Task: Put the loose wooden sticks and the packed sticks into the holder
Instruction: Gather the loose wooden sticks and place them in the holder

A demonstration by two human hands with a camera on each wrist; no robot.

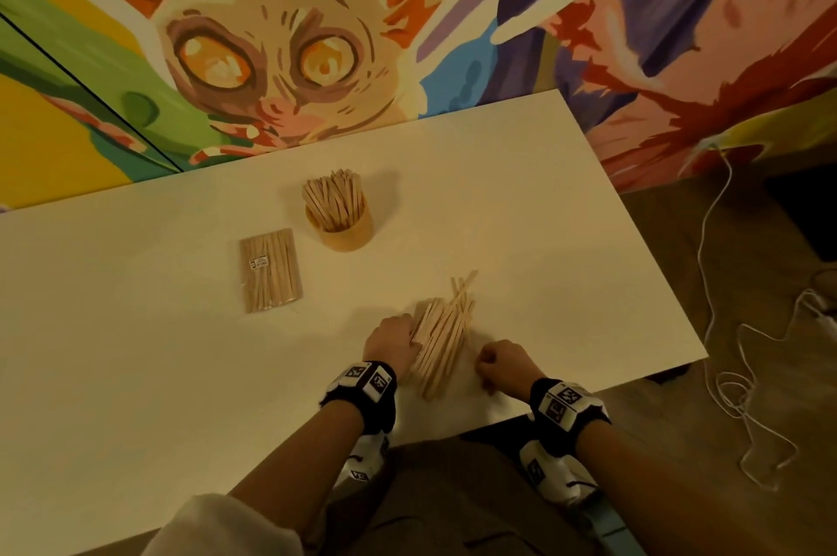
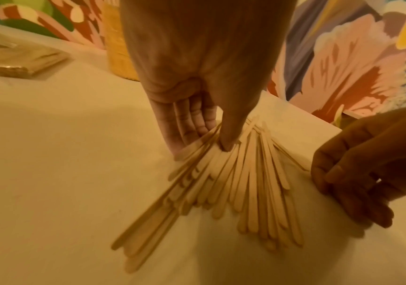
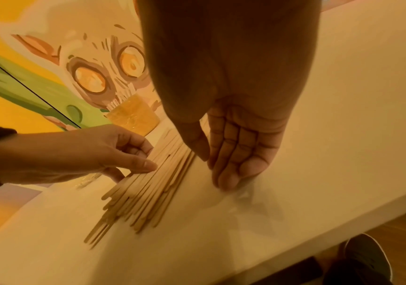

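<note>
A pile of loose wooden sticks (image 1: 444,338) (image 2: 246,185) (image 3: 148,192) lies fanned out near the table's front edge. My left hand (image 1: 392,340) (image 2: 204,138) (image 3: 136,158) is at the pile's left side, thumb pressed on top and fingers against the edge, pinching the sticks. My right hand (image 1: 498,363) (image 3: 221,169) (image 2: 348,185) is just right of the pile, fingers held together with their tips on the table, holding nothing. The round wooden holder (image 1: 346,238) (image 2: 119,48) (image 3: 133,117) stands farther back, filled with upright sticks. The packed sticks (image 1: 271,270) (image 2: 14,57) lie flat to its left.
The white table (image 1: 136,329) ends close behind my right hand, and its right side drops to a wooden floor with a loose white cable (image 1: 715,283). A painted mural wall (image 1: 271,57) rises right behind the holder. A shoe (image 3: 365,256) shows under the table edge.
</note>
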